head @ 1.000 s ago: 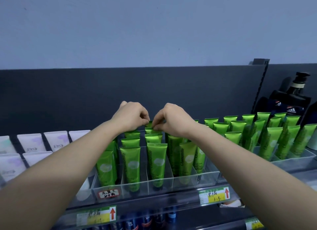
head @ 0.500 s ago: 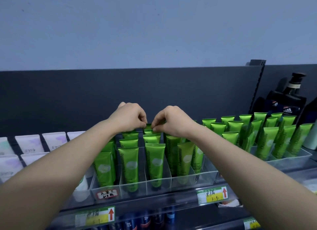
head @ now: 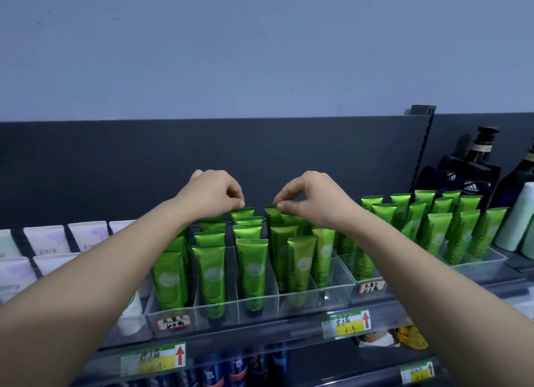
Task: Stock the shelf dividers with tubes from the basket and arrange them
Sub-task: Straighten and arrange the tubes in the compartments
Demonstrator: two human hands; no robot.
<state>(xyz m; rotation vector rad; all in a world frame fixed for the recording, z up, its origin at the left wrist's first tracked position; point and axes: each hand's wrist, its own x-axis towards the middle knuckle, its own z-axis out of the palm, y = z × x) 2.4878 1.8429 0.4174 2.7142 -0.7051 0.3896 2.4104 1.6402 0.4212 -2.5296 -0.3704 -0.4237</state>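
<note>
Green tubes (head: pixel 250 266) are showing pale round emblems, white tubes (head: pixel 44 237) are carrying lilac blotches, and yellow-green price tags (head: pixel 345 324) are bearing red arrows.

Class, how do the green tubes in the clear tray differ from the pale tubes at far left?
The green tubes are glossy green; the pale tubes are white with lilac marks. Green tubes stand in the clear tray; pale tubes stand outside it. Both stand in rows.

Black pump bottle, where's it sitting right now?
Head view, far right: the black pump bottle stands at the back, in front of the dark back panel and behind the right-hand group of green tubes.
</note>
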